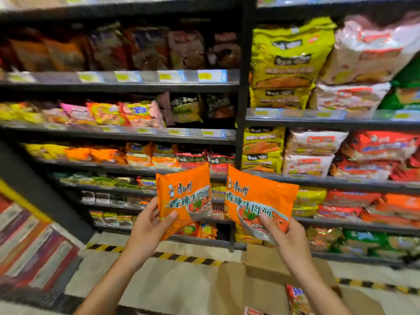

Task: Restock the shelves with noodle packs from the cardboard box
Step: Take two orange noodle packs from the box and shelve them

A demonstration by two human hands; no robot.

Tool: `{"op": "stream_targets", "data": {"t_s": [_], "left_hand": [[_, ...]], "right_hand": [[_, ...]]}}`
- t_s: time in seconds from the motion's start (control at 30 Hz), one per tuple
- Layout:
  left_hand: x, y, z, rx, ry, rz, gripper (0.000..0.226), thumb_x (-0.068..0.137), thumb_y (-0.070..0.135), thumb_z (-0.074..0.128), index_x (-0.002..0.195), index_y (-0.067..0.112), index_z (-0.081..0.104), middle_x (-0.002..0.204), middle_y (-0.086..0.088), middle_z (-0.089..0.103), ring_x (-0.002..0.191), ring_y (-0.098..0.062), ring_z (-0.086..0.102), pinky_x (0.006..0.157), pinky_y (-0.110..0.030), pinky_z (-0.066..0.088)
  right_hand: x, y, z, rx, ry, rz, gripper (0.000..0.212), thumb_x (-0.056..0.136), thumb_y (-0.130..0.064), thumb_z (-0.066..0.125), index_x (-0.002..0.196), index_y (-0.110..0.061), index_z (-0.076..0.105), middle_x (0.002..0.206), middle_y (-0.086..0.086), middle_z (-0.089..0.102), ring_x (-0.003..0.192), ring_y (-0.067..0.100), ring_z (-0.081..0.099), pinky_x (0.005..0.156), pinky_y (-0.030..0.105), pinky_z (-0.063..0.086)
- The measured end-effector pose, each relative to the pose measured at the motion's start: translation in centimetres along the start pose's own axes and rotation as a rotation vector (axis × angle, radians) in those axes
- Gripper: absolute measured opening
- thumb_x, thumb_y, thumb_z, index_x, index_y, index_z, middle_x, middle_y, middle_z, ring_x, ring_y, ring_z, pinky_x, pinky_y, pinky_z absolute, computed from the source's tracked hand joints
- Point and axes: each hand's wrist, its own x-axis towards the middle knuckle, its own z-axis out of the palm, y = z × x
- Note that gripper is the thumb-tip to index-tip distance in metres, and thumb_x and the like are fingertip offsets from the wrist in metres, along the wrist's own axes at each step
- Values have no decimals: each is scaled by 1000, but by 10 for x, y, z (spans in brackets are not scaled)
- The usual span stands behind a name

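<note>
My left hand (147, 228) grips an orange noodle pack (184, 196) by its lower left corner and holds it upright in front of the shelves. My right hand (284, 235) grips a second, matching orange noodle pack (259, 201) by its lower edge, tilted a little to the right. The two packs are side by side and nearly touch at mid-height. Below my right arm lies the open cardboard box (263, 269), and a red noodle pack (295, 298) shows inside it. The dark shelves (141, 135) ahead carry rows of noodle packs.
A dark upright post (244, 87) divides the left shelf bay from the right one. Large multi-packs in yellow (286, 62), white and red fill the right bay. Yellow-black hazard tape (181, 258) runs along the floor at the shelf base. More goods stand at the left edge.
</note>
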Motion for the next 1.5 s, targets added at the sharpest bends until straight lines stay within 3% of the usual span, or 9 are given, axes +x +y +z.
{"op": "stream_targets", "data": {"t_s": [0.2,0.5,0.63,0.7,0.9,1.03,1.13,1.33,1.5], "left_hand": [[8,13,-104,-20,34,89,47,90,18,66,134,27,52,121,5,70,112,-16,67,93,-35,56],[33,33,-295,-54,64,157,45,92,10,63,133,23,52,119,4,72,110,-15,68,88,-25,56],[57,35,-353,-57,90,158,41,91,10,64,127,27,56,117,6,72,110,-14,68,87,-24,56],[74,36,-372,-60,94,154,43,89,13,66,127,30,56,118,7,72,110,-12,67,86,-23,57],[132,49,-402,-56,94,197,46,89,17,66,132,27,54,122,7,70,113,-13,66,94,-34,54],[171,65,-414,-43,131,259,44,86,17,67,127,29,55,118,9,71,111,-11,67,90,-29,56],[201,80,-432,-21,170,306,45,88,13,66,129,28,55,118,10,71,111,-10,66,88,-22,56],[262,107,-474,38,230,455,48,87,11,64,134,21,54,123,9,69,116,-11,64,90,-20,53],[305,127,-519,74,280,550,48,88,7,62,133,24,53,121,14,69,114,-7,64,91,-19,53]], "right_hand": [[7,-46,90,-47,-56,-44,29,80,-42,69,103,-26,71,94,-20,76,89,0,71,80,26,54],[23,-100,261,-135,-89,-163,12,86,-32,69,97,-26,69,84,-30,72,80,-11,67,61,4,47],[32,-116,315,-159,-68,-210,15,84,-34,68,95,-24,71,81,-21,75,79,5,70,67,22,54],[40,-122,334,-145,-40,-202,13,84,-35,69,93,-25,70,77,-17,75,75,7,70,68,29,55],[85,-146,365,-111,-47,-225,9,87,-19,70,94,-25,70,75,-31,71,72,-15,65,58,0,43],[131,-159,385,-76,-35,-260,9,86,-20,71,96,-19,73,76,-23,74,67,-11,66,54,3,44],[166,-172,407,-34,-73,-290,12,83,-24,72,94,-22,72,79,-27,73,72,-13,66,66,7,50],[226,-196,454,-5,-99,-362,15,84,-20,73,96,-13,73,73,-26,73,63,-12,63,56,2,42],[256,-212,498,5,-88,-353,26,75,-34,73,95,-16,72,73,-33,70,72,-15,64,72,16,51]]}}
